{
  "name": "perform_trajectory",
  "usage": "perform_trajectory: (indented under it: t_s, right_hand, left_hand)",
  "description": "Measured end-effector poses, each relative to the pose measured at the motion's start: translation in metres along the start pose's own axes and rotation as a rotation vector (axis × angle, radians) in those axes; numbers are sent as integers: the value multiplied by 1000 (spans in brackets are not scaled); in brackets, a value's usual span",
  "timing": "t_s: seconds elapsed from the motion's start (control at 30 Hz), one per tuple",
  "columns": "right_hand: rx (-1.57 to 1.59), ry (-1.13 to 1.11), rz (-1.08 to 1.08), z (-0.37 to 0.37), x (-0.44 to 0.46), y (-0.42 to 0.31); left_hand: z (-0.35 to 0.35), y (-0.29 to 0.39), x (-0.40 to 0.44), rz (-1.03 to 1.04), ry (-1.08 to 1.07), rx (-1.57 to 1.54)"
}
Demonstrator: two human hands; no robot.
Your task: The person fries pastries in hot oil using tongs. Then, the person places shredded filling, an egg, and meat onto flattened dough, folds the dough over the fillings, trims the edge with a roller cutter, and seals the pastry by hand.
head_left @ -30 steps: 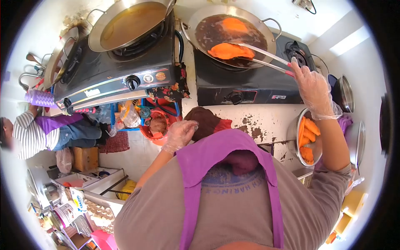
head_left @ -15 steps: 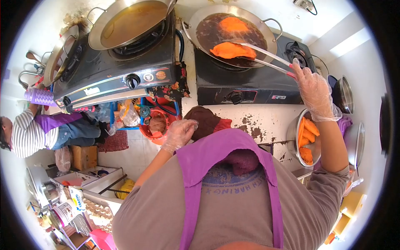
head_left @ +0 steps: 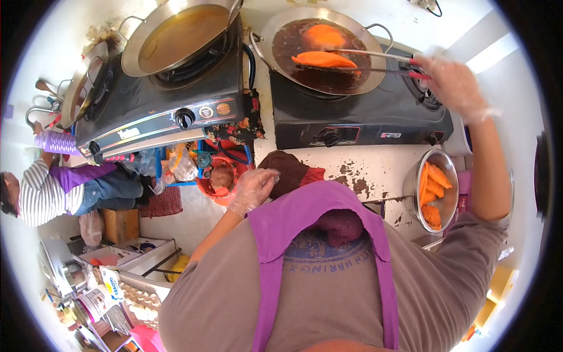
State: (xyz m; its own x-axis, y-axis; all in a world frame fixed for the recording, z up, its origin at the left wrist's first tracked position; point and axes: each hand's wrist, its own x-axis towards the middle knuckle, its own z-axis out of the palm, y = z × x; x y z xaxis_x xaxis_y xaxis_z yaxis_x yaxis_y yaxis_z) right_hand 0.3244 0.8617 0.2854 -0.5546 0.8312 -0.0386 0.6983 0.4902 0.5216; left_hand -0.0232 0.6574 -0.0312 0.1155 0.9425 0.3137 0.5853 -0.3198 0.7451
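Note:
My right hand (head_left: 454,87), in a clear plastic glove, is closed round the red-ended handles of metal tongs (head_left: 381,61). Between the tongs' arms lies an orange piece (head_left: 324,59) at the near side of a wok (head_left: 375,76) of dark, bubbling oil. Another orange piece (head_left: 325,36) floats behind it. My left hand (head_left: 255,186), also gloved, has its fingers curled together beside a dark brown and red cloth (head_left: 287,173); whether it grips anything is hidden. A steel bowl (head_left: 409,190) at the right holds several orange pieces.
A second wok (head_left: 132,56) with lighter oil sits on the left stove (head_left: 152,111). The right stove (head_left: 299,129) carries the dark-oil wok. A red basket (head_left: 204,186) is below, between the stoves. A person (head_left: 44,193) in a striped top stands at the far left.
My right hand has moved up and to the right, and the tongs have swung flatter. The orange piece has shifted up slightly and tilted. My left hand stays put.

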Motion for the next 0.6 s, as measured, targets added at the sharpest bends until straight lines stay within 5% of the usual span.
perform_trajectory:
  t_s: [0.23, 0.47, 0.6]
  right_hand:
    - [273, -99, -49, 2, 56, 47]
    - [1180, -270, 27, 79, 56, 62]
    - [1207, -398, 257, 65, 22, 21]
  left_hand:
    - [0, -4, -4, -22, 16, 30]
    - [-3, -11, -13, -57, 40, 14]
    - [-6, -8, -8, -29, 59, 26]
